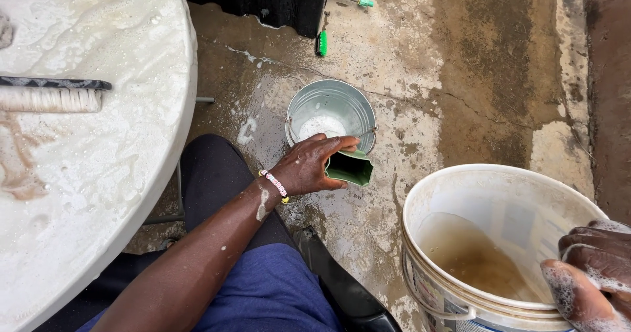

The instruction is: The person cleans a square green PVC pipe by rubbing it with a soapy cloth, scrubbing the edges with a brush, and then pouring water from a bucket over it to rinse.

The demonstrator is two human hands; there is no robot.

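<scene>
My left hand (pixel 309 166), with a bead bracelet on the wrist, grips a small green cup (pixel 350 168) tipped on its side, its mouth facing right. The cup is just in front of a small metal bucket (pixel 332 105) that stands on the wet concrete with white suds at its bottom. My right hand (pixel 591 273), covered in soap foam, holds the rim of a large white plastic bucket (pixel 460 187) at the lower right. That bucket is tilted and has murky brown water in it.
A round white table (pixel 98 174) covered in soapy water fills the left, with a scrub brush (pixel 52 94) lying on it. A green-handled brush (pixel 322 43) lies on the ground near a black container (pixel 263 0) at the top. My black boot (pixel 342 292) is below.
</scene>
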